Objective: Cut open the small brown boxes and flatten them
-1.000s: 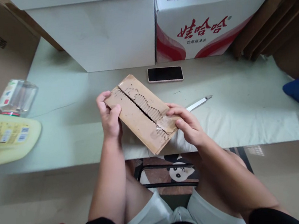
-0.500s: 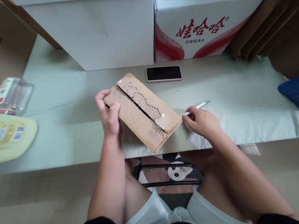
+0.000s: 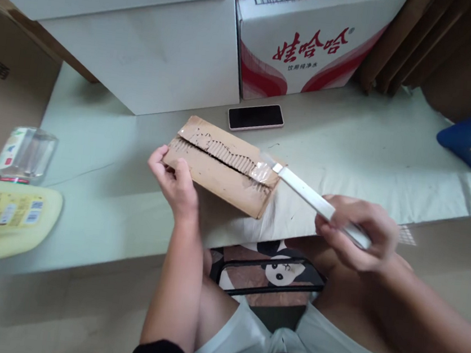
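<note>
1. Here, left hand (image 3: pixel 177 184) gripped cardboard box (image 3: pixel 221 169) by its left edge, above table (image 3: pixel 362 145).
2. Right hand (image 3: pixel 363 231) curled round knife (image 3: pixel 305 191), blade over box's right end.
3. Room ran rightward; phone (image 3: pixel 256 117) lay beyond box's far edge.

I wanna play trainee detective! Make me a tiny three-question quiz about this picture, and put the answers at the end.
1. Which of the person's hands holds the cutter?
A) left
B) right
C) neither

2. True or false: the phone is on top of the brown box being held.

3. Fill in: the left hand grips a torn, brown ____.

Key:
1. B, the right hand.
2. False; the phone lies on the cloth-covered table.
3. cardboard box.
</note>
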### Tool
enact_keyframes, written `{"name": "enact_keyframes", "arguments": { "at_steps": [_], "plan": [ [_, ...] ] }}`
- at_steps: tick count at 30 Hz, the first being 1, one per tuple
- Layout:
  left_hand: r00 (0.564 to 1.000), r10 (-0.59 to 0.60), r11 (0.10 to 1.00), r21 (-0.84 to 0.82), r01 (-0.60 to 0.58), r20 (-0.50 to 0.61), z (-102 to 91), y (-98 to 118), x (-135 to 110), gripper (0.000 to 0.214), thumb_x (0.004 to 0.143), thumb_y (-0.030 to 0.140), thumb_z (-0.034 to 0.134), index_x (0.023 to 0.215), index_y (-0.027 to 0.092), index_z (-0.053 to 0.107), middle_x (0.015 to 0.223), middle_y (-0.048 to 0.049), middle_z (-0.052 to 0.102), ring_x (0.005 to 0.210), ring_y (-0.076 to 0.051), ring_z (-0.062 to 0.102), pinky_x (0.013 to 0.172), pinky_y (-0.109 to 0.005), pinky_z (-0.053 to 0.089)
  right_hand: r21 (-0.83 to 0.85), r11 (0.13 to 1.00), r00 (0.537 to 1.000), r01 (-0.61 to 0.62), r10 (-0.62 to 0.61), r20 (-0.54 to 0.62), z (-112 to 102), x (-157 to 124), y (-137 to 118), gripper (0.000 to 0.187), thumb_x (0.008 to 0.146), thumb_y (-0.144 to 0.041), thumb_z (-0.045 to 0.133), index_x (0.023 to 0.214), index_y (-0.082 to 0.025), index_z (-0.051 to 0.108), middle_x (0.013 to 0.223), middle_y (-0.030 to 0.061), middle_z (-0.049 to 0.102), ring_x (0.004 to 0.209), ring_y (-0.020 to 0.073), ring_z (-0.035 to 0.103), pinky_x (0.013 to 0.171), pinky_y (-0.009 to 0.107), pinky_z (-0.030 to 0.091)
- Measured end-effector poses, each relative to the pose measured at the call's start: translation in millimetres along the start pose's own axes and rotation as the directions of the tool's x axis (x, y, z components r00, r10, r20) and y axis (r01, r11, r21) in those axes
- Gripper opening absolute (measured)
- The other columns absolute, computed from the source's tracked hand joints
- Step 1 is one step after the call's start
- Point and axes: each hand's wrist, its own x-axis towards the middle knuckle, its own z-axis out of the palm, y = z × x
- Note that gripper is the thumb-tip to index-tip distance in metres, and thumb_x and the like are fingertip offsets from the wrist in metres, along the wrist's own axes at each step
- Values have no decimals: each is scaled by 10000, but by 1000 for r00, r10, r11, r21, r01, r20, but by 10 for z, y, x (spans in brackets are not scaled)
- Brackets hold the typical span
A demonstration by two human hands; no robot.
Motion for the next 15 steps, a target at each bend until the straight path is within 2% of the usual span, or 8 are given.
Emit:
{"name": "enact_keyframes", "arguments": {
  "at_steps": [2, 7, 12, 15],
  "plan": [
    [1000, 2, 1000, 9, -2, -13, 27, 18, -22, 370, 865, 381, 563, 1177, 209, 463, 1054, -49, 574, 972, -168, 600, 951, -339, 499, -5, 997, 995, 80, -79, 55, -9, 9, -73, 214, 822, -67, 565, 942, -241, 595, 606, -31, 591, 457, 110, 528, 453, 248, 441],
    [1000, 28, 999, 41, -28, -4, 19, -34, -29, 416, 873, 460, 545, 1191, 212, 447, 1093, -59, 555, 1045, -184, 596, 990, -352, 484, -129, 984, 985, 121, -103, 137, -4, 20, -96, 325, 839, -74, 543, 1083, -265, 642, 568, -45, 586, 422, 108, 515, 431, 245, 432],
    [1000, 20, 996, 84, -22, 24, -11, -109, -19, 515, 887, 556, 502, 1268, 217, 428, 1152, -71, 548, 1081, -191, 597, 1003, -358, 482, -185, 971, 987, 150, -137, 85, 31, -27, -66, 461, 821, -60, 551, 1209, -281, 664, 538, -51, 522, 406, 112, 479, 401, 264, 397],
    [999, 14, 996, 82, -16, 29, -15, -117, -19, 537, 890, 571, 497, 1288, 217, 426, 1167, -76, 543, 1098, -199, 596, 1014, -368, 483, -180, 976, 992, 124, -117, 47, 38, -51, -55, 491, 833, -70, 536, 1260, -274, 670, 520, -49, 505, 395, 115, 447, 394, 269, 384]
  ]
}}
